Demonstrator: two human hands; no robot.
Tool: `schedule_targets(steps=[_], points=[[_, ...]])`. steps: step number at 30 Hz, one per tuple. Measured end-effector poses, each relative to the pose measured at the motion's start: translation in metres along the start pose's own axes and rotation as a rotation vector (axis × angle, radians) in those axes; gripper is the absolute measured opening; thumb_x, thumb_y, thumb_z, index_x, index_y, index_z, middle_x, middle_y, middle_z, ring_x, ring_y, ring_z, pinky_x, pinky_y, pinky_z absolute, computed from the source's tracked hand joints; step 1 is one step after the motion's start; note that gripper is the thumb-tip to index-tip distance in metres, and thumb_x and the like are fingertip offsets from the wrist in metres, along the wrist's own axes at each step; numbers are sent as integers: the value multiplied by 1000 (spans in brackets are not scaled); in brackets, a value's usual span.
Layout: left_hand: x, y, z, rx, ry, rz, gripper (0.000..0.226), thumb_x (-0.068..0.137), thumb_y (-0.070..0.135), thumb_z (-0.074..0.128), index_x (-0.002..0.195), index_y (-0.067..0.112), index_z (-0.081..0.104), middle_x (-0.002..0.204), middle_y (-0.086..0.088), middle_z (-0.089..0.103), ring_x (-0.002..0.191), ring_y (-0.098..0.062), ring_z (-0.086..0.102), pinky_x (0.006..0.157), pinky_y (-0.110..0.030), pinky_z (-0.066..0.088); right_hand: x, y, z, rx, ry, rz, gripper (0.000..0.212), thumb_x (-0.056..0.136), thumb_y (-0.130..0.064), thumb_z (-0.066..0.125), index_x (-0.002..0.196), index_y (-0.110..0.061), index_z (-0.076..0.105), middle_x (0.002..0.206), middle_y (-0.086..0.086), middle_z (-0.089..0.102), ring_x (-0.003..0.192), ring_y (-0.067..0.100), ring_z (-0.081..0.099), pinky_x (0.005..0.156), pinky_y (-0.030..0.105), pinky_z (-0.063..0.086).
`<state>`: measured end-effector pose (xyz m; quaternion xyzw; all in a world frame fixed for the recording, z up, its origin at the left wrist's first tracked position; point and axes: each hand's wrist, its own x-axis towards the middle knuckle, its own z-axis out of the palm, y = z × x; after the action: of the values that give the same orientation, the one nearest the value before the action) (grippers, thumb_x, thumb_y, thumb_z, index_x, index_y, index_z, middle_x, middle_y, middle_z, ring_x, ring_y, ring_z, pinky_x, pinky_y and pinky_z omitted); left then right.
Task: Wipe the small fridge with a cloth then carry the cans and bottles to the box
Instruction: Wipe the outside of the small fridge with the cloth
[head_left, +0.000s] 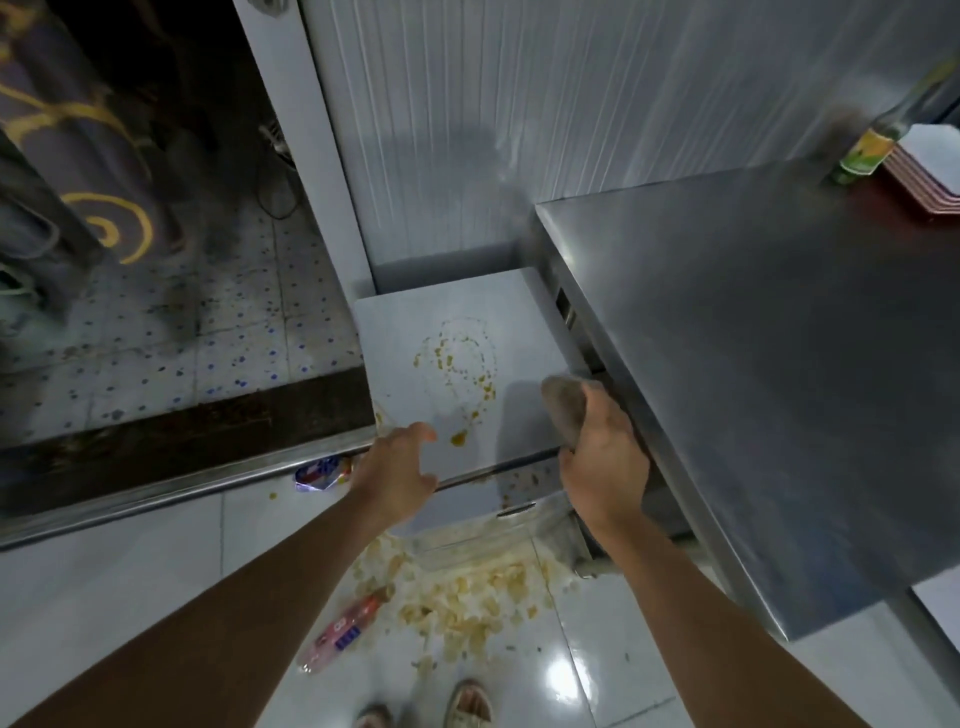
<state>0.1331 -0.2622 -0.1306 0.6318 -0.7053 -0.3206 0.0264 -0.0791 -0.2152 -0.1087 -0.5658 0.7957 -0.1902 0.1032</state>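
Observation:
The small white fridge stands low against the wall, its flat top marked with orange-yellow stains. My right hand grips a brownish cloth at the top's right front corner. My left hand holds the front left edge of the fridge top, fingers spread over it. A pink plastic bottle lies on the floor below. A crushed blue and white can lies by the door sill. A green-labelled bottle stands on the steel counter.
A steel counter overhangs the fridge's right side. Yellow food spill covers the white floor tiles in front. My shoes stand near it. A metal door sill and dark doorway lie left. Stacked trays sit far right.

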Motion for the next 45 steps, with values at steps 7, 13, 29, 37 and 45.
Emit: schedule_targets(steps=[7,13,29,37,45], points=[[17,-15,25,165,41,22,55,80,8,61,131,22,49,134,-4,52,122,-26,48,99,-40,43,0,48,64,-147,-286,-175,60,98,-31,39,150,-18,12,159,7,6,146,24,7,120,37,11],[17,-39,26,129,-12,88,57,80,-5,50,131,20,47,129,-10,55,117,-31,53,96,-41,45,-26,16,114,-107,-179,-52,58,97,-21,38,150,-13,16,157,13,10,146,32,6,119,47,8],[32,-62,12,-6,-27,255,39,79,0,58,109,22,48,110,1,61,103,-20,59,87,-41,49,1,19,120,-172,-90,149,59,98,-27,32,150,-10,11,159,13,2,146,32,0,119,42,5],[42,-78,-3,-101,7,273,38,80,-2,58,112,18,50,110,1,61,105,-19,59,90,-40,48,-26,-49,151,-114,-183,-179,60,92,-22,44,148,-15,24,157,7,16,145,32,10,117,48,18],[98,-78,-11,83,144,295,56,77,9,57,131,18,44,130,-4,53,122,-23,42,99,-34,37,76,-48,155,-195,-166,120,61,99,-31,27,151,-17,-3,159,5,-13,146,29,-10,120,42,2]])
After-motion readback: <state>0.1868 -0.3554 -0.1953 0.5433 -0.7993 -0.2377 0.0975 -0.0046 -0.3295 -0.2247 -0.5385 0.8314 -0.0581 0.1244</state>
